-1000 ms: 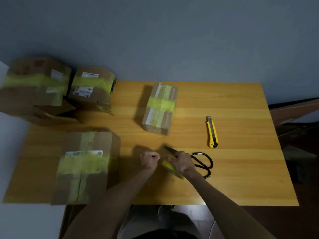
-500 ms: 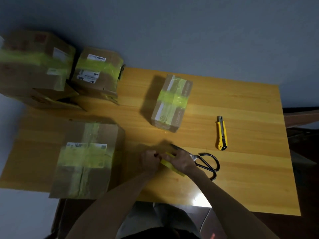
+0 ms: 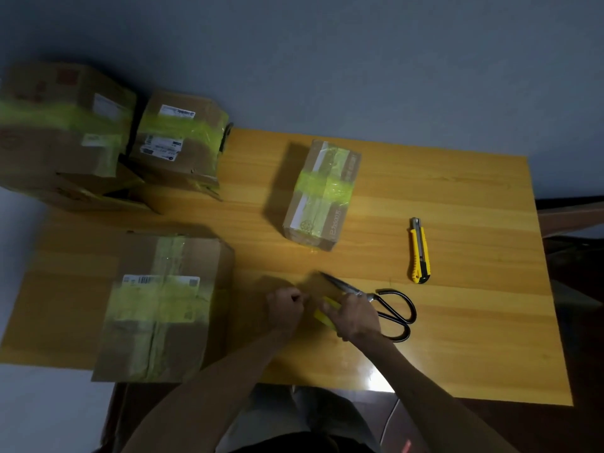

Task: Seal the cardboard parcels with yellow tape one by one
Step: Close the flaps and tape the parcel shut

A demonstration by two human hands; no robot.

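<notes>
Yellow tape [image 3: 324, 317] gripped by my right hand [image 3: 356, 317]; left hand [image 3: 284, 308] curled beside it, hold unclear, near the table [image 3: 474, 354] front edge.

Far-left parcel [image 3: 62, 125] blurred, tape roll [image 3: 323, 318] mostly hidden

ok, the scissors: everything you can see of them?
The scissors lie flat on the wooden table, blades apparently shut, tips pointing up-left, away from the person. Bare metal blades, black looped handles toward the right. The right hand, gripping a yellow tape roll, overlaps them near the pivot; contact cannot be told.
</notes>
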